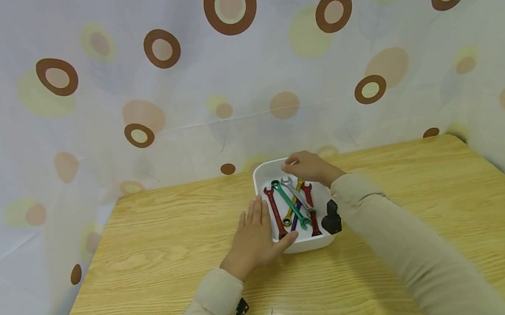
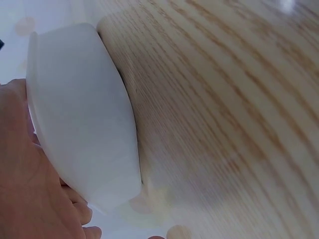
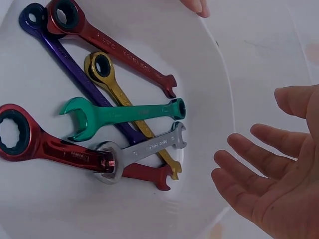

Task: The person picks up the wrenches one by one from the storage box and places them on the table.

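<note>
A white plastic bin [image 1: 308,245] holds several combination wrenches. Two are red; one red wrench [image 1: 274,212] lies along the left side. A green wrench [image 3: 129,114], a silver wrench [image 3: 152,151], a gold wrench [image 3: 117,92] and a purple wrench [image 3: 65,59] lie crossed between them. My left hand [image 1: 252,236] rests against the bin's left rim, fingers straight and thumb over the near corner. The left wrist view shows this hand beside the bin's outer wall [image 2: 87,114]. Over the bin's far right part, my right hand [image 1: 311,168] holds nothing, its fingers loosely bent.
The bin stands on a wood-grained table [image 1: 174,233], close to its far edge. A patterned cloth [image 1: 237,70] hangs behind and at both sides. A black device [image 1: 331,218] at the right wrist covers part of the bin's right side.
</note>
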`<state>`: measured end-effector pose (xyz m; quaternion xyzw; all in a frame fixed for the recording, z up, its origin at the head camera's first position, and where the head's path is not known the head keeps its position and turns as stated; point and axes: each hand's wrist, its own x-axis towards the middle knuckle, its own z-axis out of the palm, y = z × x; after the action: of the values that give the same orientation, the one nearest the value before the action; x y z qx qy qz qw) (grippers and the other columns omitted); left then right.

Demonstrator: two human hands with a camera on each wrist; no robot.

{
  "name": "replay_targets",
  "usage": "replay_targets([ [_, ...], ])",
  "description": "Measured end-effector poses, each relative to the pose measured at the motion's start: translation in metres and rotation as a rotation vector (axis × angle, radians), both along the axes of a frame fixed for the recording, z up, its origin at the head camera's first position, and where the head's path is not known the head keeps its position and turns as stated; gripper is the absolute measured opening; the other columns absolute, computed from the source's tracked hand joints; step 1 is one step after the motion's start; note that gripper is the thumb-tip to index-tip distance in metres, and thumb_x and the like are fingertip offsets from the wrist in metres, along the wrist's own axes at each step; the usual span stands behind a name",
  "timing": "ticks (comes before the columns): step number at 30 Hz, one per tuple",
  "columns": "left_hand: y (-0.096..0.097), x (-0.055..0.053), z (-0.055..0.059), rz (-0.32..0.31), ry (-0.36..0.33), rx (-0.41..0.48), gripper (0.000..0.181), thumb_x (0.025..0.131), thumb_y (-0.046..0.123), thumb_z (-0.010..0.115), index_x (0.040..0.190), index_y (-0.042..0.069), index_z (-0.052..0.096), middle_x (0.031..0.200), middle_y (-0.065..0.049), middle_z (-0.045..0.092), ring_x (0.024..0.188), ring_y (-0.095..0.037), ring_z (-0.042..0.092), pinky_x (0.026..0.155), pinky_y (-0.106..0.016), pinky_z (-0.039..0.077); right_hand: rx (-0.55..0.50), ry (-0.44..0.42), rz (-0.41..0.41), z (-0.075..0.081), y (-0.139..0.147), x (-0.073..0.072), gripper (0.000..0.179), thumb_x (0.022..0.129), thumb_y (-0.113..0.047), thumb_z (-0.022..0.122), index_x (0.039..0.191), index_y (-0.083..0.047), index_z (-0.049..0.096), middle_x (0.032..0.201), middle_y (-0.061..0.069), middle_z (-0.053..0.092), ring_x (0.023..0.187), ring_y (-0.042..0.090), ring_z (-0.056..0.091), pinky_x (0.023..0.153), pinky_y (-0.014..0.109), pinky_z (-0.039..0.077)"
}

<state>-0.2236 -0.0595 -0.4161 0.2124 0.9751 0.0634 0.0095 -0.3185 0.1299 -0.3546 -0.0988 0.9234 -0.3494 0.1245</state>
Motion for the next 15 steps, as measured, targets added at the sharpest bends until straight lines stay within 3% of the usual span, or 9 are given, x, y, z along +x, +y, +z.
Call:
replay_targets([
  [7,0.000,0.000,-0.001,-0.001,0.011,0.001,0.100,0.082,0.076,0.025,0.145,-0.001,0.015,0.153,-0.016,0.008,0.141,-0.030,0.010,0.113,-0.045,0.017,-0.027,-0.028,-0.073,-0.016,-0.001,-0.001,0.051,0.096,-0.034,0.040,0.135,-0.001,0.041,0.138,0.021,0.040,0.122,0.036,0.044,0.098,0.048,0.040],
  [15,0.000,0.001,0.000,-0.004,0.018,0.001,0.100,0.082,0.075,0.025,0.145,-0.002,0.015,0.153,-0.017,0.008,0.142,-0.030,0.010,0.113,-0.044,0.017,-0.013,-0.047,-0.077,-0.027,-0.003,-0.003,0.050,0.096,-0.033,0.041,0.132,0.001,0.044,0.132,0.022,0.047,0.116,0.034,0.048,0.093,0.046,0.043],
])
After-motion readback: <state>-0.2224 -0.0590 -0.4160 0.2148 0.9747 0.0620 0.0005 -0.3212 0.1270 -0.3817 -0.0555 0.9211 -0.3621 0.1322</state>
